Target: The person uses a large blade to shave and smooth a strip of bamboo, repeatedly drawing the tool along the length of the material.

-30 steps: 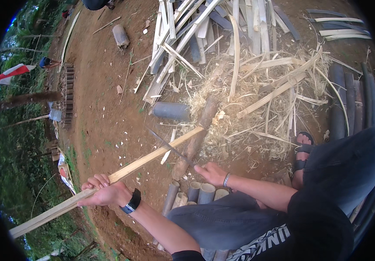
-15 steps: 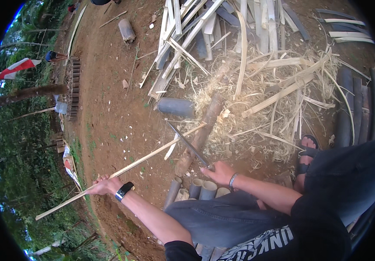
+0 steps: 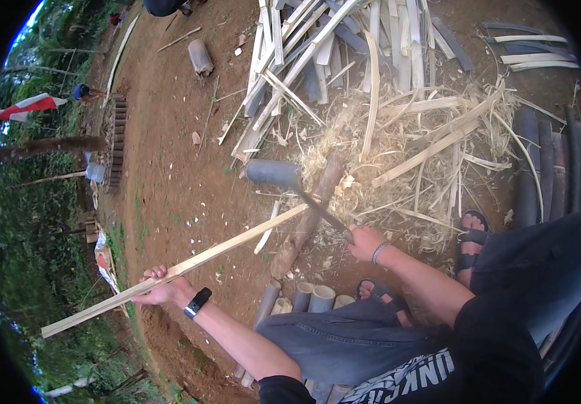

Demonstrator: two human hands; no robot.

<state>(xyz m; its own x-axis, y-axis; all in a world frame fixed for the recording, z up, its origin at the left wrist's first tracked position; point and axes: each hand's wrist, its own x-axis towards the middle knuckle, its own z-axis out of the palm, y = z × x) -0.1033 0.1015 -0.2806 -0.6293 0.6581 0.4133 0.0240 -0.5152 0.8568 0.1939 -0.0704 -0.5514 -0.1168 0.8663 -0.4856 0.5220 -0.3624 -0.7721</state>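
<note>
Just past the left knee (image 3: 283, 337), a long pale bamboo strip (image 3: 219, 250) slanted over the dirt (image 3: 169, 182), one end sticking out low on the left and the other up by a brown log (image 3: 295, 246). So its long axis ran lower left to upper right, basically pointing at the log.

Left hand (image 3: 161, 287) was wrapped around the strip, a good way back toward that lower-left end. Right hand (image 3: 367, 244) was clamped on the handle of a dark knife (image 3: 327, 217), nowhere near the other hand, so the two were well apart. What really mattered was the crossing: the blade lay across the strip's line right at the log end, angled up and left. Couldn't tell if the edge was actually touching. Either way, the right hand was the closer one to that end, with the left way down the other side.

Stuff around it: a dark bamboo tube (image 3: 272, 172) just beyond the blade, curly shavings (image 3: 432, 237) off to the right, and a heap of split pieces (image 3: 415, 54) farther out.
</note>
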